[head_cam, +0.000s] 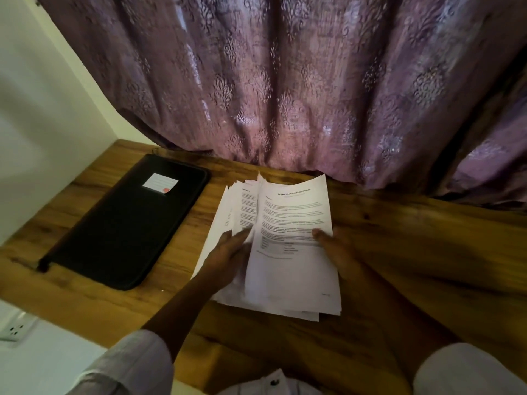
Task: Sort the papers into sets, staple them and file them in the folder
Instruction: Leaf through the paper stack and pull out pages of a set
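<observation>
Two hands are working the papers (293,212) at the middle of the wooden table (427,223). The left hand (228,252) is slipping nearly straight fingers between the fanned sheets, and the right hand (336,252) is pinching the top pages, thumb on top. The black folder (128,223) is lying closed just to the left.

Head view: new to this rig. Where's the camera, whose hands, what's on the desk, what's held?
No robot: a person wears one wide-angle camera on the head, looking down at their own hands. It is the only view. On the wooden desk lie a closed black folder, left, and a fanned stack of printed papers. The right hand pinches the stack's right edge, thumb on the top page. The left hand has fingers slipped between sheets; its grip is hidden. A purple curtain hangs behind.
</observation>
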